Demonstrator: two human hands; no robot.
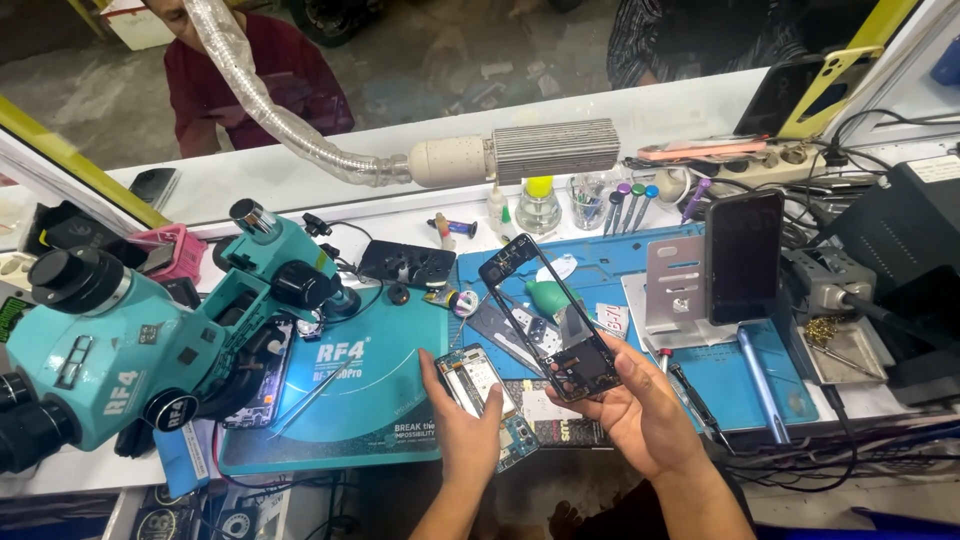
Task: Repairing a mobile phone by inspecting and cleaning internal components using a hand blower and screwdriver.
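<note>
One white desk carries everything. On it stands one teal microscope, and beside that lie two blue work mats: one under the microscope, one further right. One dark phone leans upright on a metal stand. The right hand holds one empty black phone frame tilted above the mats, its fingers clamped on the frame's lower end. The left hand grips one opened phone with its circuit parts showing, fingers closed around its edge. Four screwdrivers stand at the back.
</note>
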